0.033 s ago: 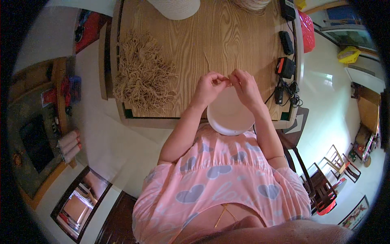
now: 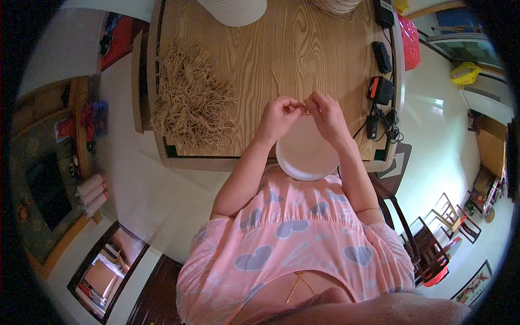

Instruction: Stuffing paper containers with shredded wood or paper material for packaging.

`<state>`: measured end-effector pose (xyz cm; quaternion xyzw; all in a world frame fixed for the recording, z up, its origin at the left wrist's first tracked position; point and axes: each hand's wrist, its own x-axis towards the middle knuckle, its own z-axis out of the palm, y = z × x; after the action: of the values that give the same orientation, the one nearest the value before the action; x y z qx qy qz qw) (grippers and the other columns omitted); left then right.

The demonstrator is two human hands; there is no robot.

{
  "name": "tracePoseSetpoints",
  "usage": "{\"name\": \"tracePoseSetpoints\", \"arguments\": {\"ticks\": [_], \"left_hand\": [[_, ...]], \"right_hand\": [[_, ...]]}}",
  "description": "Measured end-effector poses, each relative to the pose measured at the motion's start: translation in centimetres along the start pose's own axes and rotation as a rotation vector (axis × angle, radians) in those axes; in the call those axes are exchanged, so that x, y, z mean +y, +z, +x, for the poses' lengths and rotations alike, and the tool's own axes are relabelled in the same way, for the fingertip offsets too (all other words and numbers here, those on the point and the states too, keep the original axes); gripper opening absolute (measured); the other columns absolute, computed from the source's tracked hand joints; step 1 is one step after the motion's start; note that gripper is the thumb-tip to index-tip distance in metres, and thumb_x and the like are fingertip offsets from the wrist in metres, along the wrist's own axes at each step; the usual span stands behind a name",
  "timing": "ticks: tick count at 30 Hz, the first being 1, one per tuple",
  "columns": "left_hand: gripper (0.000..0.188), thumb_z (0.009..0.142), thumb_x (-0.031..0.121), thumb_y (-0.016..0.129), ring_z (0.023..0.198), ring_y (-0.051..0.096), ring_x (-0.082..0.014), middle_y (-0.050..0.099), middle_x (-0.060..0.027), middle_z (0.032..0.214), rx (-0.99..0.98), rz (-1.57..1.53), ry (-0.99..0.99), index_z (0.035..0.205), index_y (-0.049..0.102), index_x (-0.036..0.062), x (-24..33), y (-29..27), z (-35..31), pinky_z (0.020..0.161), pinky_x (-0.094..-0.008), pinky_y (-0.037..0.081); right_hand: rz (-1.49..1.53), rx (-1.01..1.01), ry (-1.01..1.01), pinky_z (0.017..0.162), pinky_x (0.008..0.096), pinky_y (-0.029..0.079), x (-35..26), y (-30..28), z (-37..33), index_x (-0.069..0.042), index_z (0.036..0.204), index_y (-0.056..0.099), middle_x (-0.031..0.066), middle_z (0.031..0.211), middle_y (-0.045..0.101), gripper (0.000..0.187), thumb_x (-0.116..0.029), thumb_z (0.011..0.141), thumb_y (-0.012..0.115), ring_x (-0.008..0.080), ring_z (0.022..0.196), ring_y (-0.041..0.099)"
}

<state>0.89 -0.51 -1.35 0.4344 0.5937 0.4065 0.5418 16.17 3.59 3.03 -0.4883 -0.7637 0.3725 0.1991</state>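
Observation:
At the far rim of a white round pot, my left hand pinches a thin piece of tan twine. One end of the twine trails away across the tabletop. My right hand is closed at the same spot, its fingertips close to the left ones on the twine; the part between them is too small to make out. The pot leans against my front at the table's edge, open side up, with a small dark dot on its near rim. To the left lies a heap of cut tan twine.
A stack of white ribbed pots and a roll of cord stand at the far side of the wood-grain table. Along the right edge lie black adapters and tangled cables. A dark chair stands at right.

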Motion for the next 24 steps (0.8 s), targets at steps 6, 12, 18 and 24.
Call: {"name": "tracePoseSetpoints", "arguments": {"ticks": [6, 12, 18, 24], "left_hand": [[0.009, 0.077, 0.009, 0.065, 0.066, 0.054, -0.0086, 0.062, -0.0021, 0.073, 0.002, -0.111, -0.085, 0.082, 0.064, 0.0012, 0.5, 0.0, 0.0, 0.061, -0.0233, 0.044], [0.009, 0.078, 0.009, 0.064, 0.065, 0.054, -0.0069, 0.061, -0.0008, 0.071, 0.003, -0.233, -0.123, 0.082, 0.064, 0.0013, 0.3, 0.1, -0.3, 0.06, -0.022, 0.043], [0.009, 0.08, 0.01, 0.063, 0.066, 0.055, -0.0068, 0.061, -0.0016, 0.072, 0.013, -0.305, -0.128, 0.083, 0.063, 0.0009, 0.6, 0.6, 0.0, 0.059, -0.0211, 0.044], [0.01, 0.081, 0.01, 0.063, 0.067, 0.055, -0.0064, 0.061, -0.0012, 0.073, 0.057, -0.379, -0.129, 0.084, 0.062, 0.001, 0.7, 0.5, -0.2, 0.06, -0.0211, 0.045]], "right_hand": [[0.366, -0.034, 0.13, 0.072, 0.0283, 0.044, 0.3, -0.1, -0.5, 0.0, 0.09, 0.053, 0.007, 0.081, 0.057, 0.012, -0.007, 0.082, 0.059, 0.0171, 0.079, 0.057], [0.44, -0.042, 0.152, 0.071, 0.0282, 0.046, -0.1, 0.0, -0.7, -0.003, 0.091, 0.053, 0.0051, 0.082, 0.059, 0.02, -0.001, 0.075, 0.065, 0.0143, 0.078, 0.057], [0.441, -0.003, 0.191, 0.07, 0.0271, 0.045, -0.4, 0.1, -0.5, -0.003, 0.092, 0.051, 0.0041, 0.08, 0.058, 0.021, 0.001, 0.075, 0.063, 0.0134, 0.075, 0.056], [0.402, 0.007, 0.2, 0.067, 0.0264, 0.045, -0.6, 0.3, -0.7, -0.004, 0.092, 0.051, 0.0038, 0.077, 0.056, 0.023, 0.001, 0.073, 0.065, 0.013, 0.072, 0.053]]}}
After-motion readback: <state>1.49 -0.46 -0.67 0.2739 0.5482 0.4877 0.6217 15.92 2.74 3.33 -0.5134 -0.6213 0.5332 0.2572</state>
